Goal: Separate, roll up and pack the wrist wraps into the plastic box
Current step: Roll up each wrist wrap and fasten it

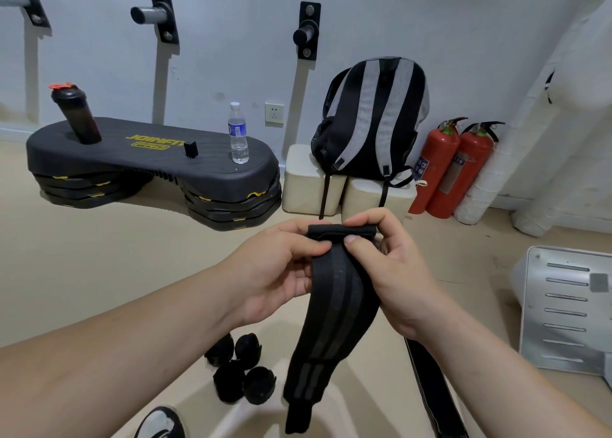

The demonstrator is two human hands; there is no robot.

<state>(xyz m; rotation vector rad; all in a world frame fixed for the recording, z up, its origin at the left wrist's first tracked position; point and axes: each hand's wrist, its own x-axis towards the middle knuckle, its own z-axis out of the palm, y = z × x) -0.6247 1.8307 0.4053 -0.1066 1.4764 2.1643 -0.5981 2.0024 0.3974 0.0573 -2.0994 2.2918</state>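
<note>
The person holds a black wrist wrap (344, 291) with grey stripes up in front of them. Its top end is folded over and pinched between both hands. The left hand (275, 272) grips the fold's left side with thumb and curled fingers, and the right hand (390, 272) pinches its right side, thumb in front. The rest of the wrap hangs down between the forearms. Four rolled wraps (228, 381) lie below the left forearm, and a black strap (430, 388) lies under the right one.

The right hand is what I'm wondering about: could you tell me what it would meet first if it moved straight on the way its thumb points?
Probably the left hand: the right hand pinches the wrist wrap with its thumb aimed at the left thumb, a small gap away.
</note>
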